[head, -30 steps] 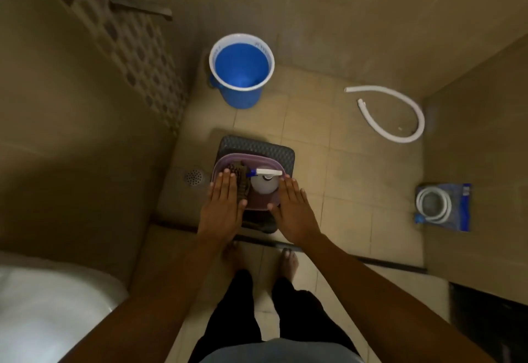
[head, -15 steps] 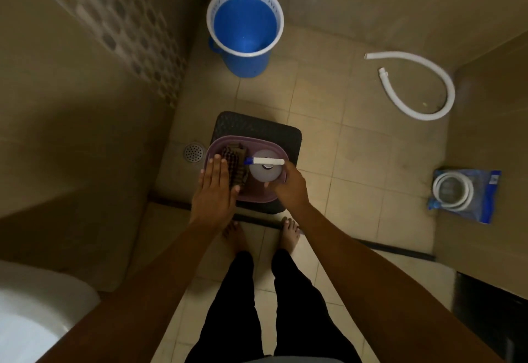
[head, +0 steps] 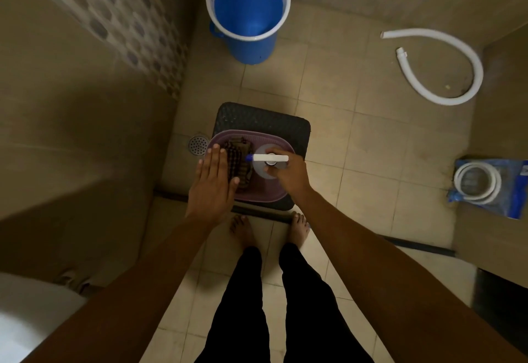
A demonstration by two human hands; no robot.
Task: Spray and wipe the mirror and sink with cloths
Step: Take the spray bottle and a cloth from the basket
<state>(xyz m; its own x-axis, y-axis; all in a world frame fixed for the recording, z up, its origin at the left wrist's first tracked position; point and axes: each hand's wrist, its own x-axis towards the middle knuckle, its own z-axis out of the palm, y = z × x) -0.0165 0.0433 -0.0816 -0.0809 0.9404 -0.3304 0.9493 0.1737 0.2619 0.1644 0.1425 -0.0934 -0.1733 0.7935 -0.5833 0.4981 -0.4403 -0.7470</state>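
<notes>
A right hand (head: 290,172) grips the light, rigid spray bottle (head: 267,166) at its neck while the flat left hand (head: 214,179) rests on soft checked cloths (head: 238,162).

bare floor tiles (head: 357,139) right of stool (head: 294,131), wall (head: 85,122) close left, bucket (head: 248,13) beyond

You have one spray bottle (head: 267,162), one checked cloth (head: 238,159) and one purple basin (head: 257,194) on one dark stool (head: 263,119), plus one blue bucket (head: 248,11), two white hoses, one loose (head: 457,56) and one bagged (head: 477,182), and two hands, left (head: 213,182) and right (head: 290,174)
</notes>
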